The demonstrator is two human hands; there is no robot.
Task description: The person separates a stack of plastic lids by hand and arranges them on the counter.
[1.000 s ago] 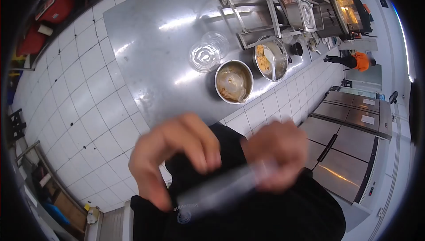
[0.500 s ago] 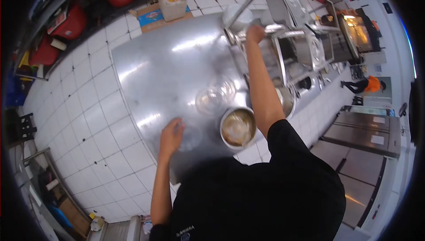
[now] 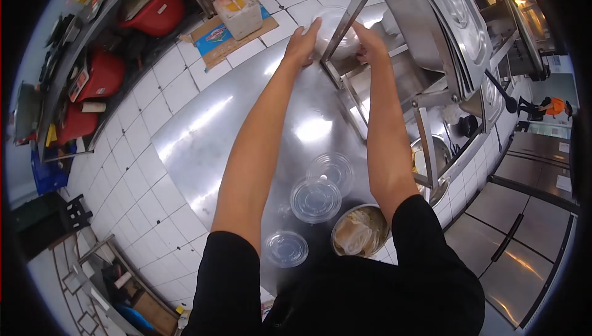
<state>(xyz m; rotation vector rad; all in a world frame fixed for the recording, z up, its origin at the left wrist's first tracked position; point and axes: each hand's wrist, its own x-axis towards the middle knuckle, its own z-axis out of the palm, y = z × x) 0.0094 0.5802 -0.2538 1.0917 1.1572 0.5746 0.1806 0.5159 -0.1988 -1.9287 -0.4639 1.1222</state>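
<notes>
At the far end of the steel table, a translucent plastic bowl is gripped between my two hands. My left hand is on its left side, fingers curved along the wall. My right hand holds the opposite side, partly behind a metal rack post. Whether it is one bowl or a stack, I cannot tell. Two clear round lids overlap nearer me, a front lid and a rear lid. Another clear lid lies apart by my left elbow. A round pot contains brownish food and crumpled clear plastic.
A metal rack with steel pans stands along the table's right side. A black ladle hangs there. Beyond the table a white jug sits on cardboard. Red tubs line the left shelf. A person in orange is far right.
My left hand has moved from the near table area to the far bowl, joining my right hand there. The view has shifted, and the lids and pot appear lower in it.
</notes>
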